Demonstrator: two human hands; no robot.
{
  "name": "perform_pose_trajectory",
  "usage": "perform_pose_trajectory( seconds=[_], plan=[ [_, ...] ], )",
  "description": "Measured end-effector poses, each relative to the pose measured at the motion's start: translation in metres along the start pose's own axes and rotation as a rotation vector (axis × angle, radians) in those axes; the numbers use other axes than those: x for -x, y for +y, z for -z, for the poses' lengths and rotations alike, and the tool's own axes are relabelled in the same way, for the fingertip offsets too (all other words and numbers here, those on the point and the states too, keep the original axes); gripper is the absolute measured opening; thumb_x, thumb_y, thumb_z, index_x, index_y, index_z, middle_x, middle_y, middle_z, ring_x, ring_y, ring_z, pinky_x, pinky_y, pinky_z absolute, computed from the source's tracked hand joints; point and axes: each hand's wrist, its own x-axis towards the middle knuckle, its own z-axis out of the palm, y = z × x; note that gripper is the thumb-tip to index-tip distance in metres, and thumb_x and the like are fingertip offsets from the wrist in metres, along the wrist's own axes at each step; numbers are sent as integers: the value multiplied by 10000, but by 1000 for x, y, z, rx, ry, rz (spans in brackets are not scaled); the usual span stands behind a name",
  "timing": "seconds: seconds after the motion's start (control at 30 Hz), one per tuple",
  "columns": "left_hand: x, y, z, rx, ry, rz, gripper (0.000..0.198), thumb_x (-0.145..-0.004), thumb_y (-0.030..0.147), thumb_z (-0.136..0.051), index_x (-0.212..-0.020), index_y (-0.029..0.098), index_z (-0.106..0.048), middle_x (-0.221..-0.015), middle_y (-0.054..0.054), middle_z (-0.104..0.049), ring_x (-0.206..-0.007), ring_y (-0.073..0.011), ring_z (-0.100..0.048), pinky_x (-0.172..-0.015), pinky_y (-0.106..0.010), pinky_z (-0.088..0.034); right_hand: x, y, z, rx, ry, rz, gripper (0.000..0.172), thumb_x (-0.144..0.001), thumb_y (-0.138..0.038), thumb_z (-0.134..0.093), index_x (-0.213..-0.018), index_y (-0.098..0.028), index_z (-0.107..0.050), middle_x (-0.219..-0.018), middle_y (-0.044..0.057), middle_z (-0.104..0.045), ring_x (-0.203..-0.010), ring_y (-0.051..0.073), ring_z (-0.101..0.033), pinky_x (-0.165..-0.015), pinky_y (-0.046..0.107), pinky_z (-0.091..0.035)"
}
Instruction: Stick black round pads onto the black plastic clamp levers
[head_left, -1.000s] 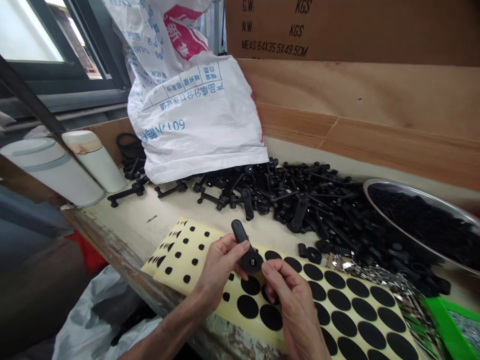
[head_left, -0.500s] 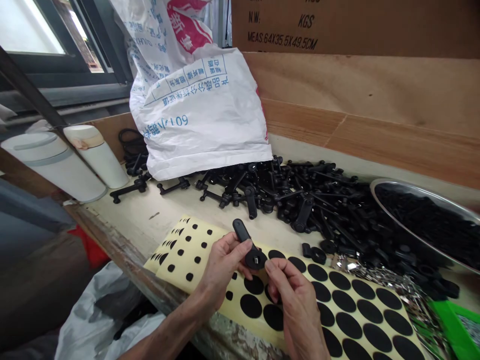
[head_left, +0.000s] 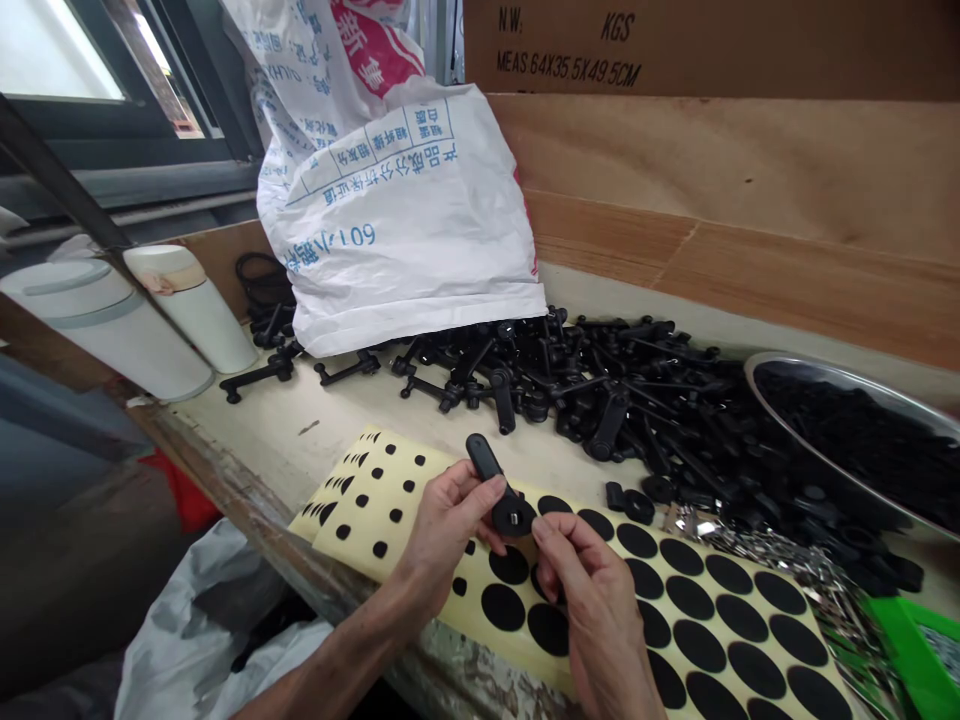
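Observation:
My left hand point(head_left: 448, 530) grips a black plastic clamping lever point(head_left: 486, 460) near its round head, with the arm pointing up and away from me. My right hand point(head_left: 596, 620) is just below that head. Its thumb and forefinger pinch close to the head's edge, and whether they hold anything small is hidden. Beneath both hands lies a yellow backing sheet of round black adhesive pads point(head_left: 697, 600). Several pads are gone from its left part, leaving small black dots and bare yellow paper.
A heap of black levers point(head_left: 600, 400) spills from under a white woven sack point(head_left: 397, 210) on the bench. To the right are a steel bowl of black parts point(head_left: 840, 430), loose metal clips point(head_left: 757, 560) and a green tray point(head_left: 919, 650). Two white cylinders point(head_left: 97, 330) stand left.
The lever and my hands keep nearly the same pose, with the lever head shifted slightly right. The background has drifted a little as the head camera moved.

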Motion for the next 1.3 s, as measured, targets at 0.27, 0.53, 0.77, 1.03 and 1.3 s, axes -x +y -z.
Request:
perform_pose_trajectory(
  seconds=[0.27, 0.53, 0.77, 1.03, 1.3],
  plan=[
    [0, 1, 0, -6, -12, 0, 251, -818, 379, -649, -844, 137, -587, -713, -28, -614, -605, -126, -595, -482, -194, -493, 0, 2, 1, 50, 8, 39, 325, -738, -490, -700, -678, -185, -605, -502, -54, -417, -486, 85, -319, -454, 211, -263],
    [4, 3, 1, -25, -28, -13, 254, -769, 337, -706, -893, 144, -598, -821, -54, -661, -703, -154, -623, -532, -209, -493, 0, 6, 6, 395, 60, 345, 292, -874, -465, -536, -771, -213, -640, -643, 6, -539, -550, 141, -457, -510, 265, -360],
    [3, -2, 2, -60, 4, -16, 243, -737, 278, -718, -917, 153, -612, -853, -54, -681, -734, -159, -626, -537, -203, -483, 7, 12, 5, 850, 179, 713, 246, -958, -293, -395, -918, -229, -630, -829, 59, -616, -706, 188, -585, -587, 279, -396],
    [6, -3, 2, -123, 42, -32, 252, -738, 250, -715, -949, 152, -617, -863, -50, -684, -752, -155, -613, -540, -202, -503, 7, 21, 9, 1316, 274, 803, 268, -929, -221, -428, -1050, -218, -667, -840, 75, -628, -678, 202, -574, -580, 310, -340],
    [7, 2, -1, -74, 15, 0, 291, -717, 269, -726, -962, 155, -618, -946, -75, -694, -775, -171, -628, -559, -222, -498, -11, -2, 20, 580, -3, 444, 341, -954, -429, -396, -977, -216, -661, -864, 60, -642, -737, 195, -594, -646, 294, -447]
  ],
)
